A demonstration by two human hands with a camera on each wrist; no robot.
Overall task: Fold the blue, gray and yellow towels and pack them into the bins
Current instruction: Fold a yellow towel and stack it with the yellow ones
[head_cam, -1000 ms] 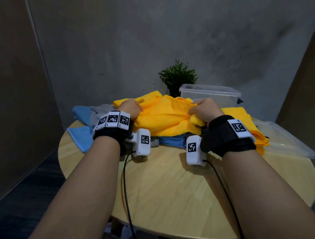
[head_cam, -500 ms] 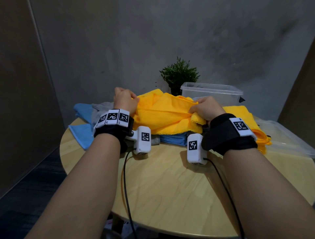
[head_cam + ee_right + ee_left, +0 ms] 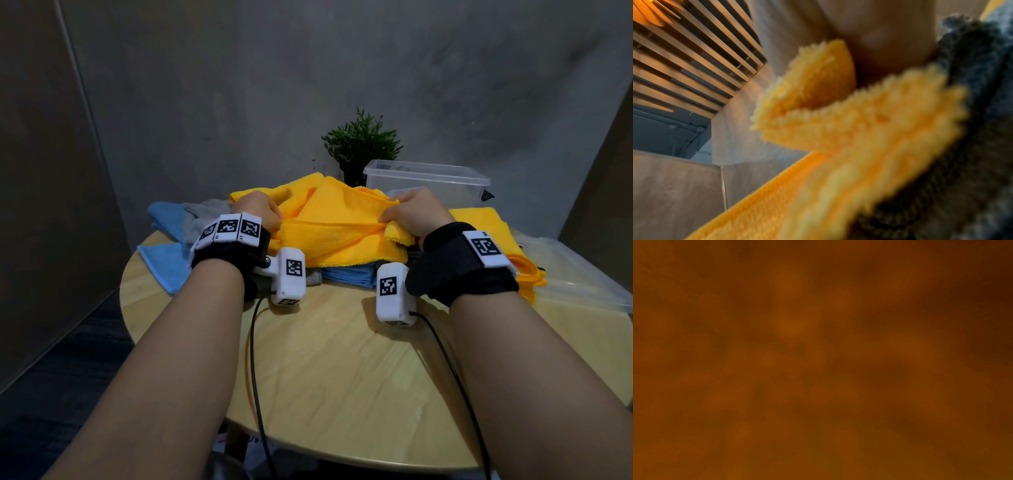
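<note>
Left grip: the left hand [image 3: 257, 209] has its fingers curled into the near-left edge of the soft, fluffy yellow microfibre towel [image 3: 337, 229], clamped on the cloth; the left wrist view is only a dim orange blur, so the finger lie cannot be read there
Right grip: the right hand [image 3: 416, 213] pinches the same towel's opposite edge, a bunched corner hanging just under the palm; in the right wrist view the yellow pile [image 3: 838, 126] lies pressed beneath the palm
Step in hand: judged as the start of folding the yellow towel; it is stretched between the two grips, raised off the heap, not yet flattened or doubled
Next move: likely calls for drawing the cloth toward the bare round pale wooden desk [image 3: 342, 377] in front of the grips, laying it flat, then bringing edge to edge evenly
Towel's look: thick, creased, a ridge running between the grips; the far part slumps away from them
Under the grips: a folded blue cloth [image 3: 349, 275] lies on the desk; outside the left grip lie a crumpled gray towel [image 3: 205, 214] and a loose blue towel [image 3: 164, 263]
Beyond the right grip: a clear plastic bin [image 3: 428, 181]; more yellow cloth [image 3: 486, 222] to its near side; a flat clear lid or bin [image 3: 582, 274] farther out
Past the towel: a small green potted plant [image 3: 361, 144]
</note>
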